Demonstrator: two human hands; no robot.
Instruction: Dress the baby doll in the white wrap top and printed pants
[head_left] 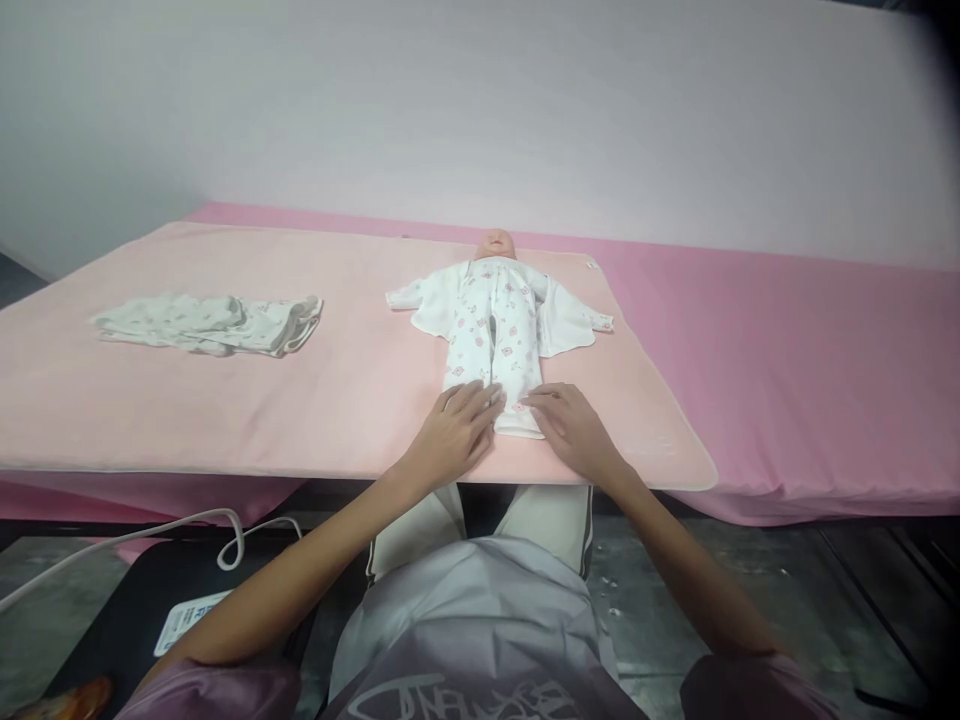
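Note:
A baby doll (496,244) lies on its back with its head toward the wall. Spread over it are a white top (571,318) with wide sleeves and, along the front, white baby pants (517,345) with a small pink print. My left hand (459,430) rests on the lower end of one pant leg, fingers stretched out and slightly bent. At the other leg's cuff, my right hand (571,430) touches the fabric with extended fingertips. Both thumbs are mostly hidden.
Folded white printed baby clothes (210,325) lie to the left on a peach mat (352,400). Beneath the mat is a pink tablecloth (810,380). A white cable (150,525) loops below the table's front edge, beside a black surface (124,610) with a label.

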